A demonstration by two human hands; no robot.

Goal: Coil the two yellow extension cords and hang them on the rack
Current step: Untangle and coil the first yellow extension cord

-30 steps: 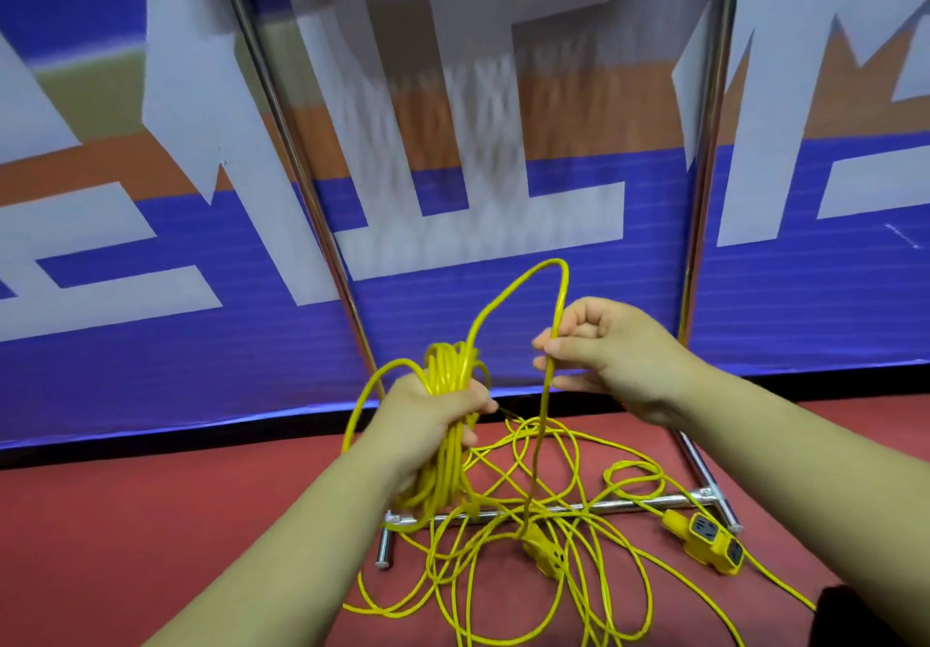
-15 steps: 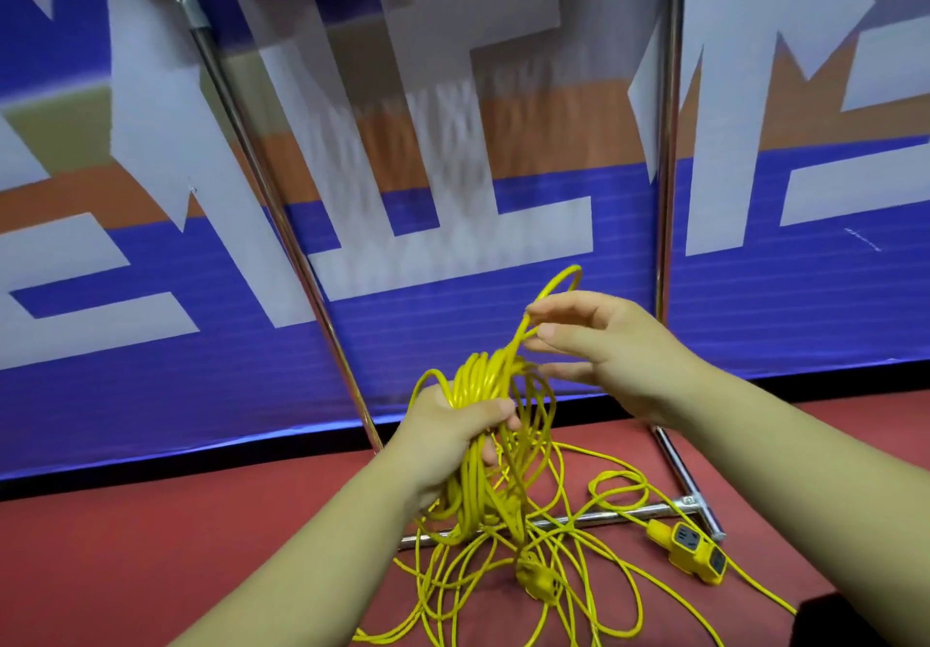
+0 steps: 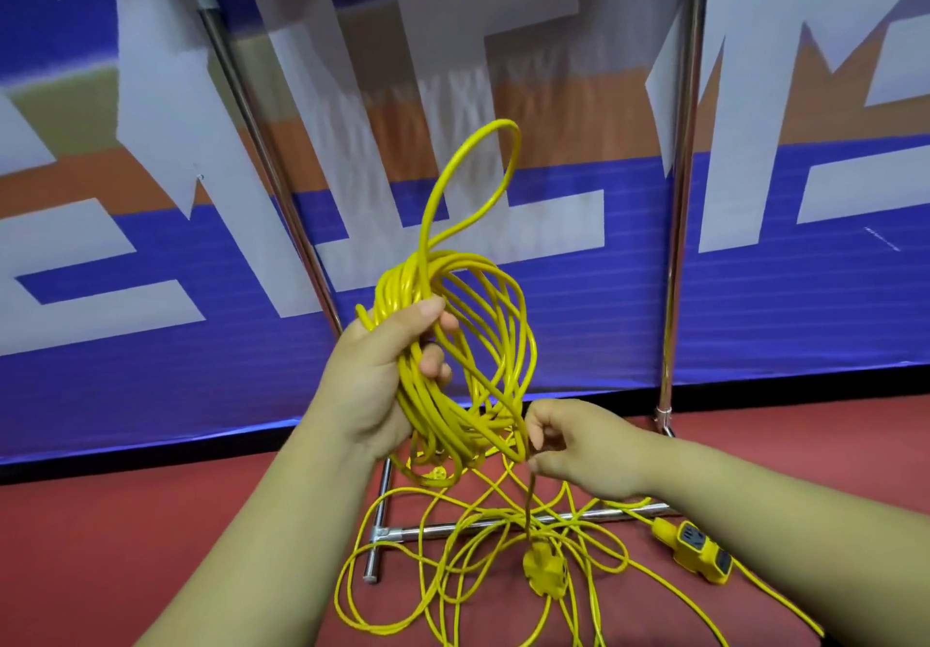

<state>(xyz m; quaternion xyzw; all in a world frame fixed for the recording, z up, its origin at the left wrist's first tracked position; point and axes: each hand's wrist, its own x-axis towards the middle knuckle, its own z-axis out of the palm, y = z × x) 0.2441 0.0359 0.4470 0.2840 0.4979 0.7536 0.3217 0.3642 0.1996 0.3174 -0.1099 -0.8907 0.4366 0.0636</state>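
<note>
Here my left hand (image 3: 375,385) is wrapped tight around the yellow coil (image 3: 453,344) at mid-frame, one loop sticking up above it, while my right hand (image 3: 578,450), lower right of it, pinches a single strand hanging from the coil. Below, loose cord (image 3: 453,571), a plug (image 3: 546,571) and a socket block (image 3: 702,553) sprawl over the rack's base bar (image 3: 453,529) on the red floor (image 3: 100,546), its uprights rising against the blue banner (image 3: 126,369); both forearms reach forward from the bottom edge.

loose yellow cord loops (image 3: 483,561) tangled over rack base bar (image 3: 508,525) and floor (image 3: 126,546), socket block (image 3: 702,551) right, rack uprights (image 3: 679,193) flanking open gap, bare floor left
</note>
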